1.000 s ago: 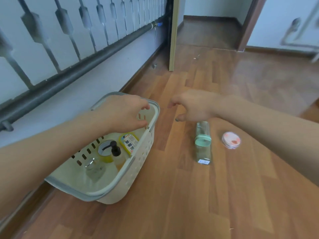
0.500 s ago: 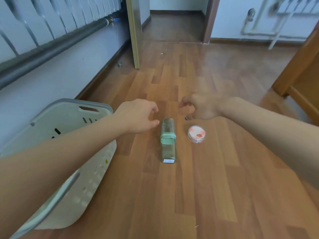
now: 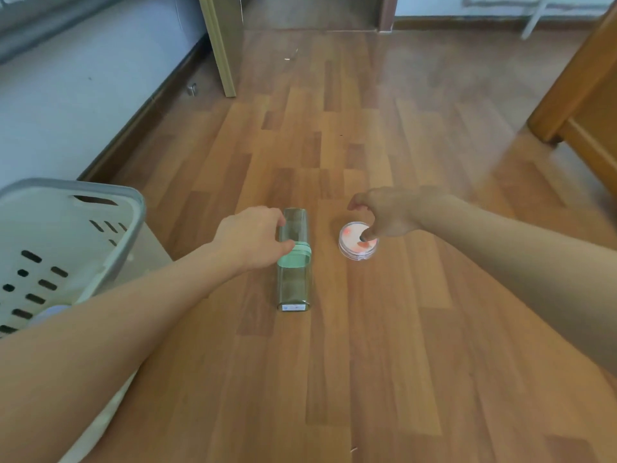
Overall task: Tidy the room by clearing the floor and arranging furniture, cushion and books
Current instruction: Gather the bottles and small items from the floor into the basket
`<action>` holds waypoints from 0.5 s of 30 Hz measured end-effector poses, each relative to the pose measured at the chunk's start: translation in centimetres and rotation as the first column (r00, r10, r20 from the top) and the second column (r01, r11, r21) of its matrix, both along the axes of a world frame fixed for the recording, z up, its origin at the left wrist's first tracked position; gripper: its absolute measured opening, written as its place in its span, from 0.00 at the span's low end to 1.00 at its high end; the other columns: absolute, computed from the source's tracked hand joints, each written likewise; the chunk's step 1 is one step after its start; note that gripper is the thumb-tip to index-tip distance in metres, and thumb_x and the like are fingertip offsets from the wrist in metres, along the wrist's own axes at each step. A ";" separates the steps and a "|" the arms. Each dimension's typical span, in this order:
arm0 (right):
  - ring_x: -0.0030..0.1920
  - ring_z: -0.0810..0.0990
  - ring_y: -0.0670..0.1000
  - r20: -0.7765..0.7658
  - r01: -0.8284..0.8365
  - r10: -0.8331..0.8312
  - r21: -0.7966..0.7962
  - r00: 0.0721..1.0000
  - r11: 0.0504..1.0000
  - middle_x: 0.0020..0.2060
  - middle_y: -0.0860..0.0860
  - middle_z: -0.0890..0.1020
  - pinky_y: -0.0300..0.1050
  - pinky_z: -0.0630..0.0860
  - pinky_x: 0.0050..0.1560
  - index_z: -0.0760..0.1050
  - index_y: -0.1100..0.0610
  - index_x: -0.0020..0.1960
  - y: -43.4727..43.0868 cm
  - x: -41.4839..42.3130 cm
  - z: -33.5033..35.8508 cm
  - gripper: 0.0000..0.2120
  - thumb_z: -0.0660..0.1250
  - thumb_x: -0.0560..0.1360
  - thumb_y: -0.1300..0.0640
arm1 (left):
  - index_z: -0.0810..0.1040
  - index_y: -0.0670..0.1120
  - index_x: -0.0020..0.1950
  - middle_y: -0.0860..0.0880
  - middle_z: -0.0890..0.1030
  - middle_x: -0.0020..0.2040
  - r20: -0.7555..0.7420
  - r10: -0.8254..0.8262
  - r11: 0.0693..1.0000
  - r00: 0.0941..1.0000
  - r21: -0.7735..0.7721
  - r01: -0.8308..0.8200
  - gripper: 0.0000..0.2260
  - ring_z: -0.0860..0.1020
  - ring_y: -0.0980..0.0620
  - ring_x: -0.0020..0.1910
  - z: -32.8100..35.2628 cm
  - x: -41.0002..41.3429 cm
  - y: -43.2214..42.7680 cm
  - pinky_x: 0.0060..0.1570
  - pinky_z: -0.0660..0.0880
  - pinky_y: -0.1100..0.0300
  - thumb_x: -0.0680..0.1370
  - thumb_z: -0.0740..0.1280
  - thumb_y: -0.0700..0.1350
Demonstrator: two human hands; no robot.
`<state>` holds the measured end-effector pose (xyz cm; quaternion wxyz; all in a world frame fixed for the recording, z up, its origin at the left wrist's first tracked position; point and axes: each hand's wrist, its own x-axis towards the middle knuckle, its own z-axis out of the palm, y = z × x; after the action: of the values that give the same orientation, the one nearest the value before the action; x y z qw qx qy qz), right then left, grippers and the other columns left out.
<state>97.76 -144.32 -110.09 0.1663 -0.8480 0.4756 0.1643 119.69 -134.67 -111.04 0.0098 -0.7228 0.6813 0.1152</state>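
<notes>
Green-tinted clear bottle (image 3: 293,262) lying flat mid-floor (image 3: 367,345), left hand (image 3: 252,238) at its 9 o'clock with fingers curled loosely onto the mint band, not clamped yet. Small round clear jar (image 3: 358,241) just at the bottle's 3 o'clock, right hand (image 3: 387,212) over it, thumb touching the lid, fingers apart. White basket (image 3: 66,208) way over at 9 o'clock by the wall.

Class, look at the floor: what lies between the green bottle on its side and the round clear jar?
Nothing: the head view shows only bare wood floor between the green bottle and the round jar.

Pale wall (image 3: 66,105), open door edge (image 3: 222,45), wooden cabinet (image 3: 587,95)
</notes>
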 end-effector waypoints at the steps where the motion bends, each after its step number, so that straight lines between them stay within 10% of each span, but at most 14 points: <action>1: 0.68 0.70 0.53 -0.004 0.001 -0.001 0.010 1.000 1.000 0.71 0.49 0.69 0.48 0.71 0.63 0.61 0.52 0.76 -0.3 -0.1 -0.6 0.33 0.71 0.74 0.52 | 0.72 0.51 0.67 0.53 0.74 0.64 -0.006 0.017 1.000 1.000 -0.007 -0.017 0.22 0.74 0.50 0.62 -0.7 -0.2 -0.3 0.55 0.71 0.53 0.76 0.64 0.59; 15: 0.62 0.74 0.58 -0.090 0.030 -0.031 -0.016 0.995 0.999 0.62 0.51 0.75 0.52 0.75 0.58 0.60 0.49 0.74 -2.2 0.2 -6.5 0.43 0.75 0.65 0.39 | 0.55 0.44 0.76 0.46 0.60 0.74 -0.138 0.287 0.955 0.948 -0.035 -0.294 0.49 0.65 0.44 0.70 -7.9 -3.1 -2.3 0.61 0.68 0.48 0.66 0.70 0.68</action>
<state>97.93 -146.48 -116.57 0.1410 -0.8335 0.4968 0.1966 116.56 -136.95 -118.95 -0.0720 -0.8062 0.5694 0.1437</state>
